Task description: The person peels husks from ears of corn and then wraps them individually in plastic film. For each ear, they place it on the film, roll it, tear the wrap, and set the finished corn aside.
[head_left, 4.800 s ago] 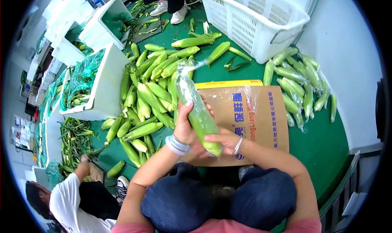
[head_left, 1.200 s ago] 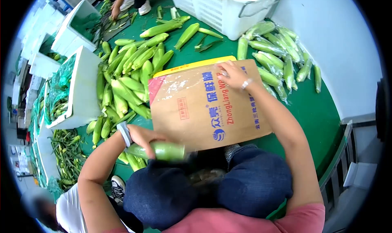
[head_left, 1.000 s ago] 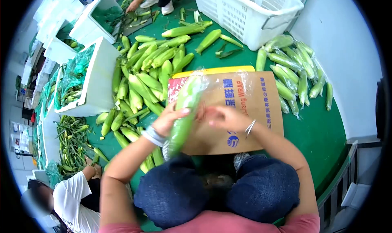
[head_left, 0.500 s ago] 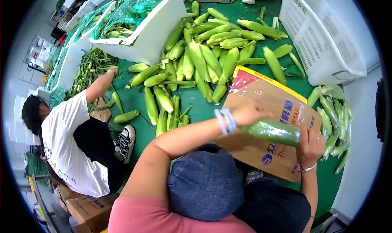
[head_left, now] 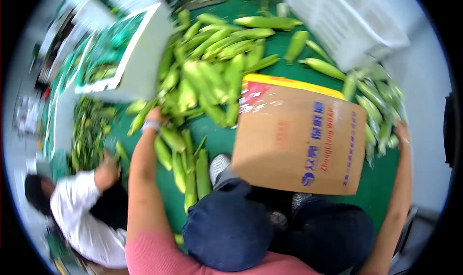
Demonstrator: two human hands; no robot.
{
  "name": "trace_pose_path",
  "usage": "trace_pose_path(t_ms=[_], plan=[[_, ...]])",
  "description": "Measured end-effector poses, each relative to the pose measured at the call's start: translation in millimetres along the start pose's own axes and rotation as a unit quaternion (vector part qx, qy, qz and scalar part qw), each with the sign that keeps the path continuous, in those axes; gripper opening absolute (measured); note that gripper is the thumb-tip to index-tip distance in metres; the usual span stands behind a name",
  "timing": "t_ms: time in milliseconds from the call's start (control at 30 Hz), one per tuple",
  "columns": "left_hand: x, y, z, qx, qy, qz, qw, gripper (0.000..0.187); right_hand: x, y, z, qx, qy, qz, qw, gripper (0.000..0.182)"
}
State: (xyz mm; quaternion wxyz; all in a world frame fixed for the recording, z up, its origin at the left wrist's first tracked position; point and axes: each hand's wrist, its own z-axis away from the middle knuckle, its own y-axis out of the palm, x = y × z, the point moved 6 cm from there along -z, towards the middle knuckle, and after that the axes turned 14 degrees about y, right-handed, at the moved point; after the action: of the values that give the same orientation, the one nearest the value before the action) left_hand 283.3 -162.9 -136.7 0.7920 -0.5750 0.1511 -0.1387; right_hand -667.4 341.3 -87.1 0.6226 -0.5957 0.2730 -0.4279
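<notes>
My left hand (head_left: 155,116) reaches into the left edge of a heap of green corn ears (head_left: 207,77), right beside one ear of corn (head_left: 140,118); its fingers are smeared by motion. Far to the right, my right hand (head_left: 400,130) is at the edge of a pile of film-wrapped corn (head_left: 378,106), its fingers partly hidden against the wrapped ears. Between my arms, in front of my knees, lies a brown cardboard box (head_left: 299,135) with blue and red print and a yellow edge strip (head_left: 294,82) along its far side.
A white slotted crate (head_left: 347,29) stands at the back right by the wall. White foam boxes (head_left: 140,58) with green film line the left. A co-worker in a white top (head_left: 87,212) crouches at left beside a leafy green heap (head_left: 91,130). More ears lie near my shoe (head_left: 220,166).
My right hand has moved right from the cardboard box, where it held a film-wrapped corn ear, to the wrapped pile. My left hand has swung left to the corn heap. The view has shifted.
</notes>
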Motion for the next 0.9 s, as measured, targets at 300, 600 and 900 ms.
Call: trace_pose_path(t_ms=[300,600,900], plan=[[-165.4,-205.5,66.9,-0.263,0.201,0.537,0.776,0.026,298.9,-4.1,248.4,0.123,-0.044,0.113,0.985,0.049],[-445.9,-52.5,3.3,0.159,0.058,0.894,0.415,0.035,261.6,50.3,256.0,0.526,0.072,-0.526,0.664,0.021],[-431.3,-49.1,17.2,0.152,0.058,0.799,0.579,0.035,389.1,12.1,189.7,0.248,-0.24,-0.536,0.77,0.011]])
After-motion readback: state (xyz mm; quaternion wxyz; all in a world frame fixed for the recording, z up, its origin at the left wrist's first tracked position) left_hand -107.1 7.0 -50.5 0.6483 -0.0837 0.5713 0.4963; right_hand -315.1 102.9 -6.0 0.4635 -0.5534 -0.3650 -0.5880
